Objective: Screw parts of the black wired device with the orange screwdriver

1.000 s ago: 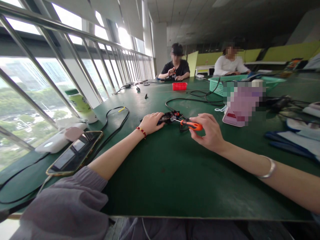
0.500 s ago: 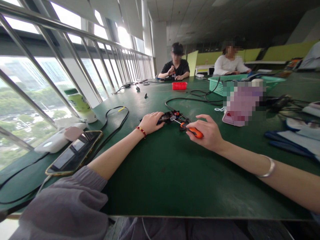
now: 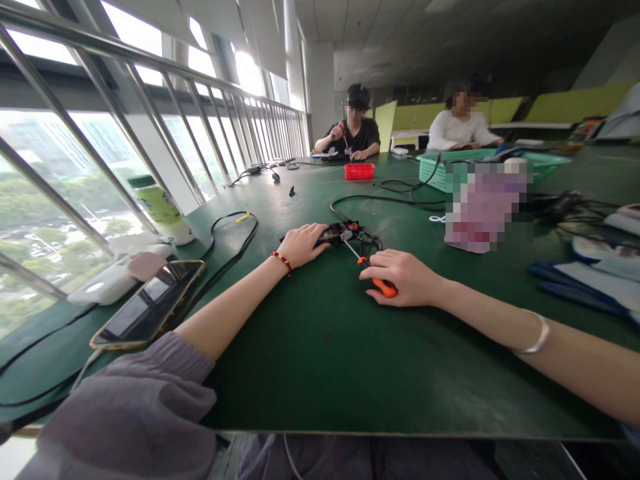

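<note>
On the green table [image 3: 320, 347] lies a small dark device [image 3: 345, 232] with loose wires and some red and grey parts. My left hand [image 3: 304, 245] is wrapped over its left end, fingers closed on it. My right hand [image 3: 405, 277] grips the handle of an orange and black screwdriver [image 3: 383, 287]. The metal shaft points up and left, its tip at the device's middle; whether it sits in a screw is too small to tell. Several thin wires [image 3: 371, 239] curl from the device's right side, just beyond my right fingers.
At left lie a phone [image 3: 150, 303], a white device [image 3: 105, 283] and black cables, with a green cup [image 3: 165, 210] behind. A red tray [image 3: 359, 172] and a green basket [image 3: 434, 172] stand farther back. Blue and white gloves [image 3: 585, 283] lie right. Two people sit across.
My right hand has turned and dropped slightly, bringing the screwdriver handle lower and a little left. Its tip stays at the device. My left hand has not moved.
</note>
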Available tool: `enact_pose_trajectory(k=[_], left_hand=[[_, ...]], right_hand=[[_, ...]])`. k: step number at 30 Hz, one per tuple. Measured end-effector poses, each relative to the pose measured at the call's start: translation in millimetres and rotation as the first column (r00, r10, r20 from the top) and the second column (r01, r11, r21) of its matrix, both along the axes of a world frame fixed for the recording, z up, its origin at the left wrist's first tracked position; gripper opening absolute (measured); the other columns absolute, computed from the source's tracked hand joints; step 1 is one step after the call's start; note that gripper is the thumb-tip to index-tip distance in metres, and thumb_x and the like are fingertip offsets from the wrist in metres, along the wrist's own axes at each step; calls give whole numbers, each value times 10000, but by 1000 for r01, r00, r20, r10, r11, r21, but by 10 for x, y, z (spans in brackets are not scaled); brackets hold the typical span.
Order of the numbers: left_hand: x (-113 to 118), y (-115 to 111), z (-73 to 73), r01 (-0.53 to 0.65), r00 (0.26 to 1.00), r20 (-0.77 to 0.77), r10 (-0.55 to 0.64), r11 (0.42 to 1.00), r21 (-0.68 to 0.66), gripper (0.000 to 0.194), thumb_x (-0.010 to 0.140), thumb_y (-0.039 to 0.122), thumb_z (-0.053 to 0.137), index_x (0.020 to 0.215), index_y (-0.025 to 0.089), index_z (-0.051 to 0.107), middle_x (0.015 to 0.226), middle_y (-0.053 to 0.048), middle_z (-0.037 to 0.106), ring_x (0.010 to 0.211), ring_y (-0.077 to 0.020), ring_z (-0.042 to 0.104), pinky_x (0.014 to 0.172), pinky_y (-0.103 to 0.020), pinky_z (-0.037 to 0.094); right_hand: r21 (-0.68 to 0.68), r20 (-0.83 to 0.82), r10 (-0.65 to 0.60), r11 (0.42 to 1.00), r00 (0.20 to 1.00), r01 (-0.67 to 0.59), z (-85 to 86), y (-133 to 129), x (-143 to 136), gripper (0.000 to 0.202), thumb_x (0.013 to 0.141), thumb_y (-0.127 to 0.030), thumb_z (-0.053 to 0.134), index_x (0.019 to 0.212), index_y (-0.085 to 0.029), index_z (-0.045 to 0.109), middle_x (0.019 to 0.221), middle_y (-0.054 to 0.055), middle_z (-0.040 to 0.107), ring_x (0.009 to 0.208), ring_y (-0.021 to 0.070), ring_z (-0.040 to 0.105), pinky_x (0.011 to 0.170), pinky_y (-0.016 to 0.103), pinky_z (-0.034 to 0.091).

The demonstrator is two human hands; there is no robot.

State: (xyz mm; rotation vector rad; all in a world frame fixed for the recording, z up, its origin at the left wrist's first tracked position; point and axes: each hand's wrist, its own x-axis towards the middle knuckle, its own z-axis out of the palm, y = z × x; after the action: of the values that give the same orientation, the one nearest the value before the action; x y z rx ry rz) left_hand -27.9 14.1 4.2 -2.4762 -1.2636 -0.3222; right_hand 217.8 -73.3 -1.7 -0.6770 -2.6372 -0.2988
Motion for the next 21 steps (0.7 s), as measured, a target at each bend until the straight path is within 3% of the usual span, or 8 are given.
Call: enact_pose_trajectory(k=[5, 10, 16, 21], left_hand=[[-9, -9, 4, -31, 999, 15, 31, 1000, -6, 403, 891, 425, 394, 1211, 188, 459, 1156, -68, 599, 1035, -222, 566, 787, -312, 448], [-127, 21, -6, -134, 990, 43, 133, 991, 4, 403, 883, 429, 394, 1197, 189, 472, 1137, -72, 611, 1029, -234, 572, 772, -318, 451], [-538, 68, 39, -315, 949, 32, 315, 949, -6, 404, 871, 421, 387, 1185, 186, 483, 1145, -91, 603, 1036, -251, 567, 796, -332, 447], [-918, 57, 90, -530, 846, 76, 528, 848, -4, 384, 851, 411, 401, 1135, 173, 500, 1105, -135, 600, 987, -313, 577, 737, -398, 464]], right_hand=[[-29, 22, 49, 998, 999, -49, 26, -31, -20, 216, 791, -310, 535, 917, -174, 647, 810, 52, 619, 750, 159, 518, 706, 287, 428], [-52, 29, 32, 998, 999, -31, 29, -31, -14, 232, 790, -307, 544, 949, -174, 648, 835, 59, 628, 762, 162, 525, 704, 289, 439], [-99, 42, 30, 995, 999, -25, 26, -20, -10, 265, 799, -317, 542, 1000, -168, 631, 876, 65, 633, 798, 164, 535, 722, 297, 450], [-120, 36, 11, 993, 999, -6, 25, -20, -18, 263, 804, -312, 539, 1005, -169, 630, 891, 65, 634, 804, 164, 535, 733, 303, 453]])
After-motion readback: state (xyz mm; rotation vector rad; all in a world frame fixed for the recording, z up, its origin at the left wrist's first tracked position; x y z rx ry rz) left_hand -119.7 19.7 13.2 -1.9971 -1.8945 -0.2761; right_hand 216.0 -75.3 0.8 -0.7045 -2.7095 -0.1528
